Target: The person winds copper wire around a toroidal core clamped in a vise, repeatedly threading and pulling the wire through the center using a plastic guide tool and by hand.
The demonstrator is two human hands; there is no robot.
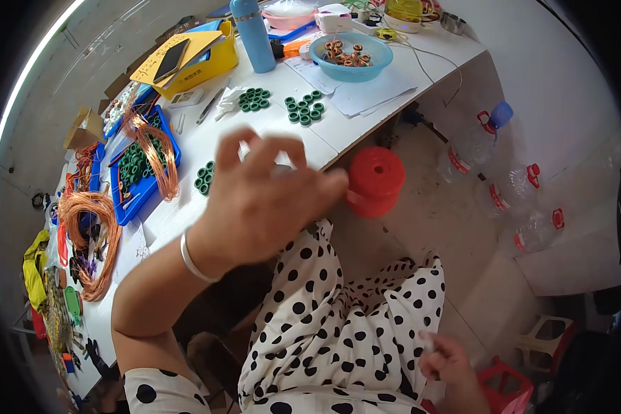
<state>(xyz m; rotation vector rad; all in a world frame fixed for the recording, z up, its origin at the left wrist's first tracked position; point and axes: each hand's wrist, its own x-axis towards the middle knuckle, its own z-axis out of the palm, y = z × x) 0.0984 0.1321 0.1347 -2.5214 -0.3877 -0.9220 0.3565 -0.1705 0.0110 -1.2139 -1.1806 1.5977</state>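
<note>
My left hand (259,196) is raised in front of me above the table's near edge. Its fingers are bent towards the thumb, and a small greyish spot shows between them, too blurred to name. Low on the right, beside the polka-dot cloth over my lap (345,324), my right hand (445,360) has its fingers curled in; what they hold, if anything, I cannot make out. Green rings lie in groups on the table: one cluster (204,178) just left of my left hand, others (303,108) beyond it.
A blue tray (174,134) of green rings and a copper wire coil (110,265) occupy the table's left. Behind stand a blue bottle (255,41) and a bowl (331,69) with copper-wound rings. A red spool-like object (376,172) is beside the table; plastic jugs (514,186) stand on the floor.
</note>
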